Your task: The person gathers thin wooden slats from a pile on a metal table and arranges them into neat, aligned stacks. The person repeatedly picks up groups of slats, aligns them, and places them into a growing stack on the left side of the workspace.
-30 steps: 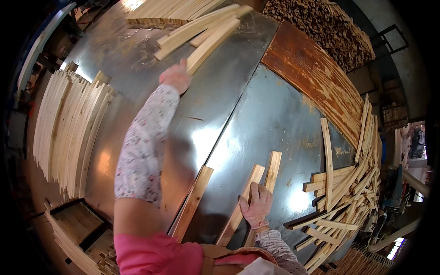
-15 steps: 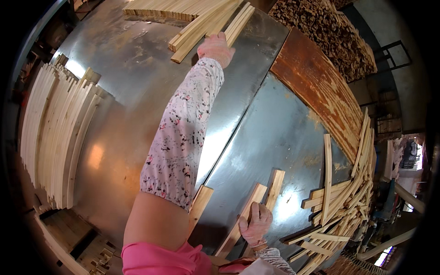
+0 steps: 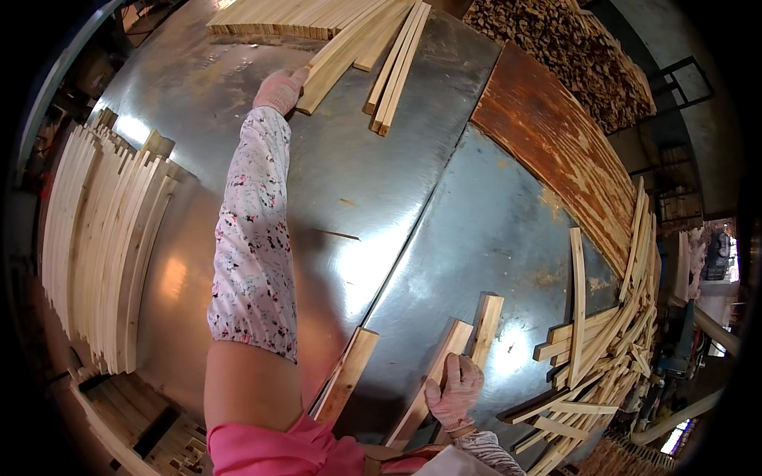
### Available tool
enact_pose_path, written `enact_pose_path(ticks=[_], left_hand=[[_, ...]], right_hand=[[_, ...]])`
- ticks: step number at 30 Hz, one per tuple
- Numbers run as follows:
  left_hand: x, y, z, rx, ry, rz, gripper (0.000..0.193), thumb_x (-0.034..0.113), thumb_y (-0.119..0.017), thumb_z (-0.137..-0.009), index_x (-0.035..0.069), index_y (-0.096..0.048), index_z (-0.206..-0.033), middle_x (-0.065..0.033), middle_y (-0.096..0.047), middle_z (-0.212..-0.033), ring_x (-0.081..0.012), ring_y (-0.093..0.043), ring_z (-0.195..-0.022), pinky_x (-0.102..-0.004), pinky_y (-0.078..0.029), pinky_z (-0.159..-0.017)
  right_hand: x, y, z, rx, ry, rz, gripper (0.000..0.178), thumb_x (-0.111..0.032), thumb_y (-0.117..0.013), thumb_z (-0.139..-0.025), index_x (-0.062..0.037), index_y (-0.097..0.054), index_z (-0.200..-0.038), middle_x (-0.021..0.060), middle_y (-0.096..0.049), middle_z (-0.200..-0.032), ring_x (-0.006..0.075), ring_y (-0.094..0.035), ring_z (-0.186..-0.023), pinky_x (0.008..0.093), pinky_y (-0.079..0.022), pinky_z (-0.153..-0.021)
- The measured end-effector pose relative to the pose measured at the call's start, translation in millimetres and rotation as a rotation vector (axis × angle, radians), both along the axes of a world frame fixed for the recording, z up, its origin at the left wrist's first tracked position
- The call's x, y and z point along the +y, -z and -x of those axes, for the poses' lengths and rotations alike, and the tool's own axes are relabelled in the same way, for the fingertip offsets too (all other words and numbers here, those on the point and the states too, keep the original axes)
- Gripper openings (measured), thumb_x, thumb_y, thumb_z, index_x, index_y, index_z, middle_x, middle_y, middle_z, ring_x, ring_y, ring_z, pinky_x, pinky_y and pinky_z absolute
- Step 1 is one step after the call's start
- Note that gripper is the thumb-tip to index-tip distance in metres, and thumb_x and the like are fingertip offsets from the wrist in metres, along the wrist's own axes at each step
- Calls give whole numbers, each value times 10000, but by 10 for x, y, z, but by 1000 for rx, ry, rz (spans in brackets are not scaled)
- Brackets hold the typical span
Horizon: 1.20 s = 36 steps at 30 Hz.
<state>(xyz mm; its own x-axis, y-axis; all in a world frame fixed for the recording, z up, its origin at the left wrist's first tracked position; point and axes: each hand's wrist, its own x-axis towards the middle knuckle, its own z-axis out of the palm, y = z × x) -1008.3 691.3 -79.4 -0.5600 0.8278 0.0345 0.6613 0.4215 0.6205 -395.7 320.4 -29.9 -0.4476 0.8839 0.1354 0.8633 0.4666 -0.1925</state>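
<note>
Bare metal table (image 3: 373,190) between your hands. Left hand (image 3: 279,89) fingers grip pale slat (image 3: 337,67) at 12 o'clock; right hand (image 3: 454,389) fingers hold short slat (image 3: 432,377).

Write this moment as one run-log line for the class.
left hand: on far wooden slat | right hand: on near slat | surface: metal table

Floral sleeve (image 3: 252,238), pale wooden slats (image 3: 349,47)
</note>
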Motion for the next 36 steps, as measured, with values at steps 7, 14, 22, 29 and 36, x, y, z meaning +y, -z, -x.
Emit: enact_pose_path(ticks=[7,14,22,29,36], left_hand=[[-344,-396,-241,314,43,78,392,335,-458,-1086,81,-736,-1197,-199,-735,-1148,-414,-673,-1189,-508,-516,-1037],[-1958,-282,-202,347,-111,-336,362,339,-547,-1085,23,-721,-1120,-197,-745,-1089,-364,-702,-1061,-503,-531,-926],[-4739,-706,-3045,-625,20,-501,161,186,-740,-1044,39,-717,-1105,-71,-706,-886,-166,-694,-798,-333,-569,-705],[-6368,-1073,-4517,-432,774,27,378,335,-644,-1018,66,-712,-1275,-182,-710,-1241,-426,-682,-1121,-484,-575,-936],[-6793,-897,-5036,39,721,419,921,463,-717,-939,44,-333,-1664,-206,-439,-1618,-394,-407,-1495,-514,-401,-1183]], right_hand=[[19,-40,-12,10,-16,-36,667,-468,-725,-917,-93,-556,-1442,113,-594,-1259,353,-602,-1155,531,-488,-974],[-2,-167,48,46,-30,-30,631,-429,-738,-897,-78,-611,-1405,123,-612,-1247,345,-600,-1168,517,-486,-996],[-154,-388,47,251,85,230,575,-345,-731,-954,20,-626,-1386,219,-657,-1290,375,-628,-1183,494,-482,-1032],[-1069,-577,45,803,531,808,873,-315,-725,-956,5,-299,-1648,234,-663,-1127,333,-689,-1036,419,-551,-949],[-1754,-534,-653,82,564,406,928,-431,-770,-898,-78,-350,-1647,272,-613,-1398,467,-604,-1265,528,-510,-1081]])
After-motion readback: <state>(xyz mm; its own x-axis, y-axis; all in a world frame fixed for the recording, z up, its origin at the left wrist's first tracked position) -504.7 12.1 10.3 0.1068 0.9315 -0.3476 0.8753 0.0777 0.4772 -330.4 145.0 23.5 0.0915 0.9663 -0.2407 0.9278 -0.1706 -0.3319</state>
